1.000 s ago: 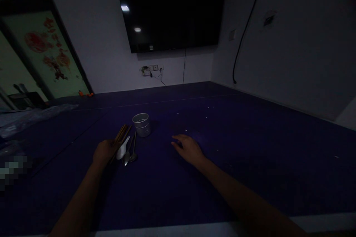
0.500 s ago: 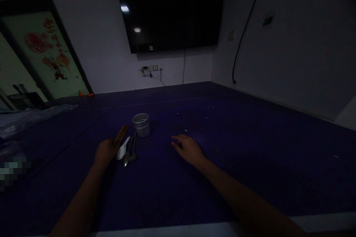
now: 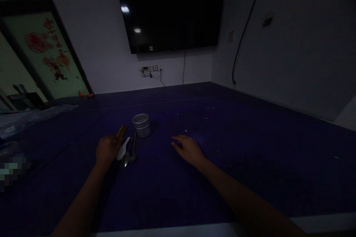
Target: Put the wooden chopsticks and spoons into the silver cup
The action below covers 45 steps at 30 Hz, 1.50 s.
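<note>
Purple-blue matting (image 3: pixel 161 196) spreads dimly below a wall-mounted television (image 3: pixel 175 14). Toward its left edge, the left hand (image 3: pixel 108 150) curls its fingers round a bundle of chopsticks (image 3: pixel 121 132), ends toward the far edge; whether they are lifted, I cannot tell. Just right lie a white soup spoon (image 3: pixel 121 152) and metal spoons (image 3: pixel 134 158); a metal cup (image 3: pixel 142 129) stands beyond. The right hand (image 3: pixel 187 148), loosely bent, seems to hold nothing. Slack fingers could let the chopsticks splay; a sideways knuckle could scatter the spoons.
</note>
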Motion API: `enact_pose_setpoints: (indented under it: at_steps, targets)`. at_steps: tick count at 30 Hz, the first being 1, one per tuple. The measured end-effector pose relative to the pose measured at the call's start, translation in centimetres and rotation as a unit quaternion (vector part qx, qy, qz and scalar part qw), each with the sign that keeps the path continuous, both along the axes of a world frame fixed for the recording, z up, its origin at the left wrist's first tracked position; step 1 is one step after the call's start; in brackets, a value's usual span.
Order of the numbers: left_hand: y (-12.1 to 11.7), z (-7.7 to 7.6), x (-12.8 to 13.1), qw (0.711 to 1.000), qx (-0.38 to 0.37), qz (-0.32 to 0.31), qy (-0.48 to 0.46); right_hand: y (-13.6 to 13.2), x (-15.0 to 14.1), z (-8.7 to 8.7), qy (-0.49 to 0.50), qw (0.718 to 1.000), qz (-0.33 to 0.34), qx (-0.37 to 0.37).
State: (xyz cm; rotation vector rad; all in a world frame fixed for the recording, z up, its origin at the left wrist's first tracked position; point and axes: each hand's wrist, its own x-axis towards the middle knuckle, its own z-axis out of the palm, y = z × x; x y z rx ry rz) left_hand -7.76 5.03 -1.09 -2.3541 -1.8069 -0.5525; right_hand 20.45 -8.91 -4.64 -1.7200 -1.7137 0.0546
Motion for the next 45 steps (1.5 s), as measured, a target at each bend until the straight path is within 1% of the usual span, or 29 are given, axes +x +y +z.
enact_pose_setpoints:
  at_steps: [3, 4, 6, 9, 12, 22, 24, 27, 31, 39, 45]
  targets:
    - [-0.7, -0.2, 1.2, 0.996, 0.037, -0.074, 0.018, 0.0, 0.0, 0.0, -0.001, 1.0, 0.002, -0.002]
    - [-0.9, -0.2, 1.6, 0.995, 0.036, -0.093, 0.026, 0.0, 0.0, 0.0, -0.001, 1.0, 0.002, -0.003]
    - [-1.3, -0.5, 2.1, 0.993, 0.02, -0.109, 0.041, -0.1, 0.0, 0.1, -0.004, 1.0, 0.002, -0.002]
    - [-1.3, -0.8, 2.4, 0.993, -0.015, -0.101, 0.059, -0.1, -0.1, 0.1, -0.007, 1.0, 0.004, -0.004]
    - [-1.0, -1.0, 2.2, 0.993, -0.034, -0.092, 0.066, -0.1, -0.1, 0.1, -0.011, 1.0, 0.006, -0.004]
    - [-0.3, -1.1, 1.6, 0.992, -0.039, -0.072, 0.099, 0.0, -0.1, 0.1, -0.008, 1.0, 0.003, 0.0]
    - [-0.4, -1.1, 1.7, 0.992, -0.024, -0.085, 0.085, 0.0, -0.1, 0.1, -0.01, 1.0, 0.002, -0.001]
    - [-0.9, -1.0, 2.1, 0.99, -0.007, -0.125, 0.058, -0.1, -0.1, 0.2, -0.01, 1.0, 0.007, -0.002]
    - [-1.5, -0.8, 2.6, 0.985, -0.012, -0.159, 0.072, -0.1, -0.1, 0.2, -0.007, 1.0, 0.01, 0.003]
    - [-1.4, -0.8, 2.5, 0.98, -0.031, -0.176, 0.089, -0.2, -0.1, 0.4, -0.016, 1.0, 0.011, -0.005]
    - [-1.4, -0.5, 2.4, 0.978, -0.04, -0.18, 0.095, -0.1, 0.0, 0.3, -0.019, 1.0, 0.011, -0.007]
